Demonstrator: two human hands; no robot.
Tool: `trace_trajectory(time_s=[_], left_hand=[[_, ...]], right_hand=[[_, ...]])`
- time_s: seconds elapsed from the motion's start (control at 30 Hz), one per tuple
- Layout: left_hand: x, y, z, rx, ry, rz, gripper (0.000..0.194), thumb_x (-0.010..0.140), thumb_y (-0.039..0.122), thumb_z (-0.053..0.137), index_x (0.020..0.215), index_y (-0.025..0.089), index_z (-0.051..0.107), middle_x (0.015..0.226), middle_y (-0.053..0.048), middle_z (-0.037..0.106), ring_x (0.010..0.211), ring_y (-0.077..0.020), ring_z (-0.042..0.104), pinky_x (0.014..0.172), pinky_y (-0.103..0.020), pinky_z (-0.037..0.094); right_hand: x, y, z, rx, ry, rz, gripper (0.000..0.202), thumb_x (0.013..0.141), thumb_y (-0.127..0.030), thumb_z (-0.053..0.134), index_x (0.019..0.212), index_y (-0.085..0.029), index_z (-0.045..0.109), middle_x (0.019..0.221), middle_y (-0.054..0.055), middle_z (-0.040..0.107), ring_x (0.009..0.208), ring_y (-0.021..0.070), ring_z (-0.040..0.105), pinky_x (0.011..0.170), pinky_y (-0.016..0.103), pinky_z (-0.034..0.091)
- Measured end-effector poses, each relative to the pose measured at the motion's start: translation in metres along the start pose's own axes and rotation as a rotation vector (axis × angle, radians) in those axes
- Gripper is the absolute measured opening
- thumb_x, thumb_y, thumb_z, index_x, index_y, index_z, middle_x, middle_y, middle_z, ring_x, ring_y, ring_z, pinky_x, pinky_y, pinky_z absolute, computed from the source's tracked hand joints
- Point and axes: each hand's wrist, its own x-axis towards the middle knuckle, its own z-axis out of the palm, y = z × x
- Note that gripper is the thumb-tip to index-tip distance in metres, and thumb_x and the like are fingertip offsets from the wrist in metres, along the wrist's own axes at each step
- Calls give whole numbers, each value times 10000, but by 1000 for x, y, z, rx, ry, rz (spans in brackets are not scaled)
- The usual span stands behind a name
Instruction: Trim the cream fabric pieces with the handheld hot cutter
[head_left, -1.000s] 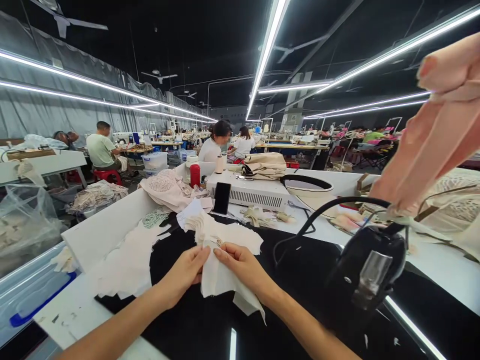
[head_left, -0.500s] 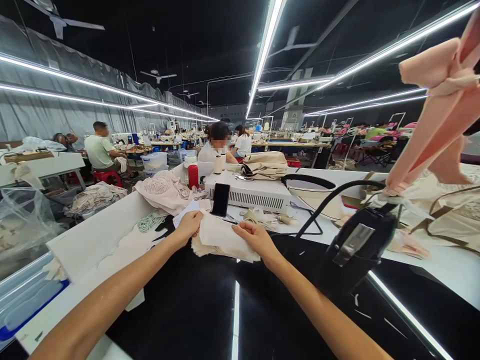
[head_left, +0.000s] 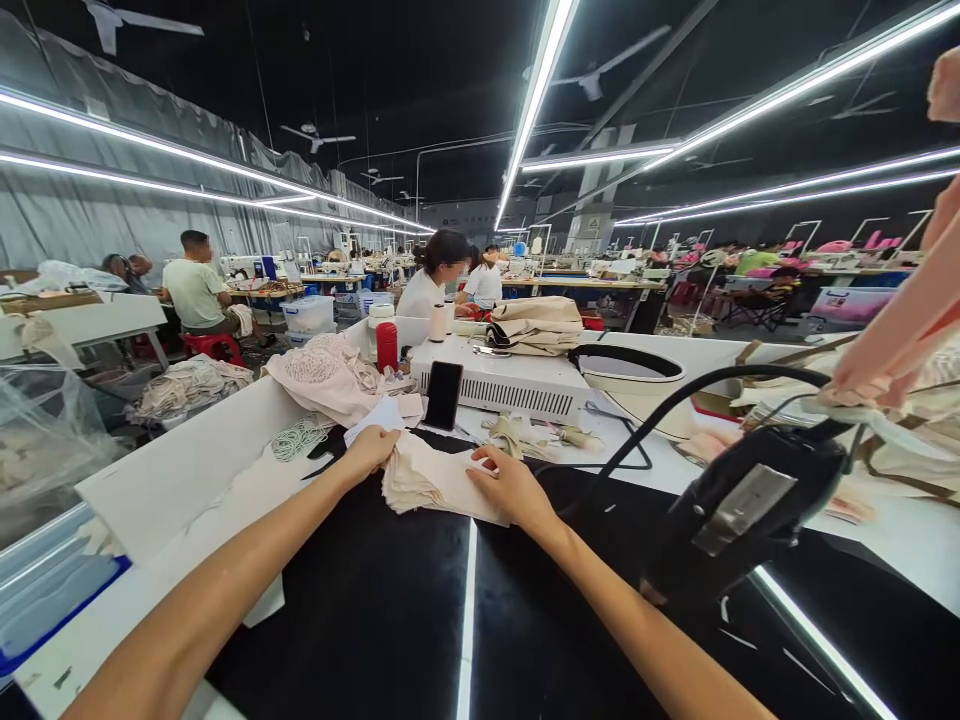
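A stack of cream fabric pieces lies low over the glossy black tabletop, its layers fanned along the left and front edges. My left hand pinches the far left corner of the stack. At the right end, my right hand rests on the top piece with its fingers bent and apart; its underside is hidden. A white paper lies just beyond my left hand. Behind the stack, a dark-screened phone leans against a white vented box.
To the right stands a black machine with a thick cable and pink fabric strips tied above it. Pink lace fabric, a red thread spool and folded beige fabric sit at the back. People work at tables beyond.
The stack has come down towards the tabletop and its layers are more fanned. My right fingers have loosened from its right end. The view has turned slightly, with the black machine now further right.
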Motion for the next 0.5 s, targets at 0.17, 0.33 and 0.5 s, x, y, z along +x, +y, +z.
trace_trajectory(time_s=[0.17, 0.33, 0.5], left_hand=[[-10, 16, -11, 84, 178, 227, 315, 1033, 373, 631, 1258, 154, 616, 1199, -88, 656, 1036, -229, 668, 906, -432, 582], [-32, 42, -8, 191, 33, 629, 100, 999, 266, 603, 1050, 205, 665, 1001, -8, 701, 977, -180, 669, 915, -300, 522], [-33, 44, 3, 356, -177, 799, 156, 916, 237, 661, 1061, 217, 715, 1189, -37, 740, 1167, -233, 665, 1049, -320, 482]], right_hand=[[0, 0, 1, -50, 4, -18, 273, 1010, -398, 636, 1165, -175, 663, 1093, 61, 702, 930, 190, 688, 861, 398, 595], [0, 2, 2, -87, 0, -23, 274, 1015, -386, 633, 1182, -171, 660, 1092, 61, 706, 926, 188, 698, 849, 393, 606], [1, 4, 2, -130, 10, -48, 273, 1018, -376, 633, 1189, -165, 659, 1096, 62, 710, 909, 182, 705, 824, 379, 617]])
